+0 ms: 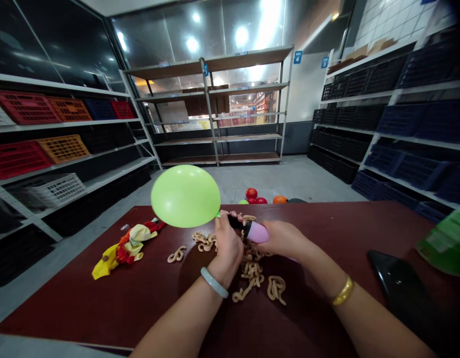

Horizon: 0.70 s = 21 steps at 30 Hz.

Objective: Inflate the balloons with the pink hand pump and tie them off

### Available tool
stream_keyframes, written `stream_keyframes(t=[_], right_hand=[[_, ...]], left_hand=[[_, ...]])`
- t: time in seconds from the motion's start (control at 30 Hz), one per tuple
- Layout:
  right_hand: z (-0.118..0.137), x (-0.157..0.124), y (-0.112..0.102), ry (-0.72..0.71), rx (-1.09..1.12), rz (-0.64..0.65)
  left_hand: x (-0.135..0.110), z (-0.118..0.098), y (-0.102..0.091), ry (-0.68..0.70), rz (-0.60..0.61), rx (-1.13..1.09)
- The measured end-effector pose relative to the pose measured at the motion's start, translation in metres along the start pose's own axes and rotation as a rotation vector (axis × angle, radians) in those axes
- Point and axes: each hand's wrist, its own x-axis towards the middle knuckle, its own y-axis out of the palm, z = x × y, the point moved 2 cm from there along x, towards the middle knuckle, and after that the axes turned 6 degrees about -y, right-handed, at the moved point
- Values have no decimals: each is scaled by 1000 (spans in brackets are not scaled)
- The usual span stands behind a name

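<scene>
An inflated green balloon (185, 196) floats just above the dark red table (103, 303), its neck fitted on the black nozzle of a pink hand pump (255, 231). My left hand (227, 244) is closed around the balloon's neck at the nozzle. On the pump's pink body, my right hand (285, 239) is wrapped tight. Beneath both hands lie several beige rubber-band-like loops (252, 278) scattered on the table.
A heap of limp yellow and red balloons (127, 244) lies at the table's left. A black phone (396, 281) and a green packet (448, 243) sit at the right. Inflated red and orange balloons (262, 197) rest on the floor beyond the table. Shelves with crates line both sides.
</scene>
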Motion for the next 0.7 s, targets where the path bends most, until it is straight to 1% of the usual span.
stream_keyframes(t=[0.1,0.2,0.3,0.4,0.47,0.53,0.63,0.7], right_hand=[[7,1,5,16,-25,-72],[7,3,8,21,-49,-80],[1,5,6,6,-78,-65],[-8,5,2,3,-98,-42],[-14,5,-1,4,-110,-26],[-18,4,-3,-1,-133,-21],[-19,2,-4,-24,-159,-38],[-16,0,-3,-46,-159,-66]], left_hand=[[10,-15,-1,37,18,24],[29,-41,-10,103,7,38],[52,-69,-24,127,-82,16],[68,-86,-37,132,-168,-26],[73,-88,-41,124,-176,-36],[72,-84,-40,127,-154,-34],[65,-70,-35,124,-98,-29],[58,-58,-30,95,-69,-25]])
